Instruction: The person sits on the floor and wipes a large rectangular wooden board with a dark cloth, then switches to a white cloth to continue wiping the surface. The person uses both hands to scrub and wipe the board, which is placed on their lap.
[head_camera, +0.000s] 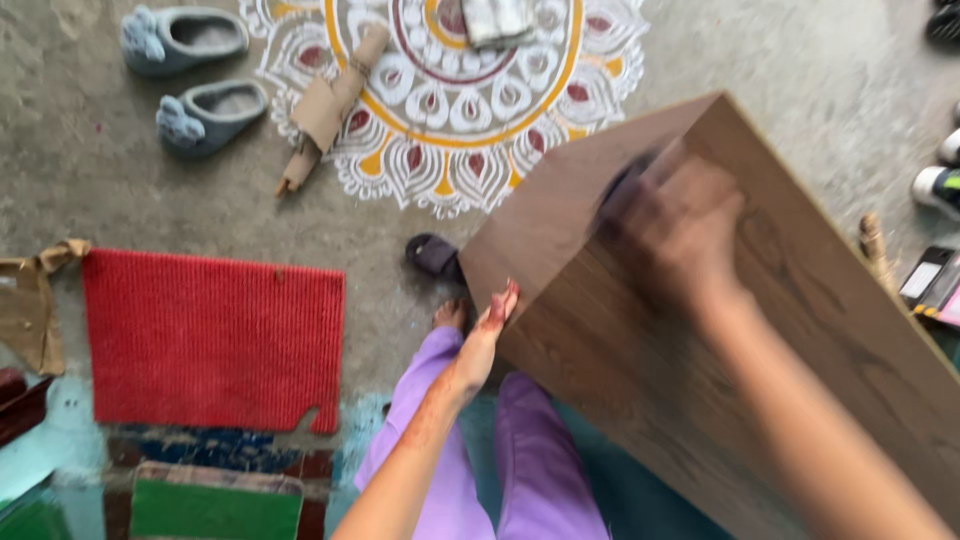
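Now right hand (680, 225) rubs smooth wood-grain board (800, 330); left hand (487, 335) steadies edge.

The grey concrete floor (780, 60) carries a red mat (213, 335), two blue slippers (195, 75), a cardboard roll (330, 105) and a painted floral pattern (450, 110).

grey concrete floor (780, 60) with painted floral pattern (450, 90).

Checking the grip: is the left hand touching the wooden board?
Touching. The head view shows the left hand with its fingers laid against the left edge of the board, no gap between them. The right hand is blurred on top.
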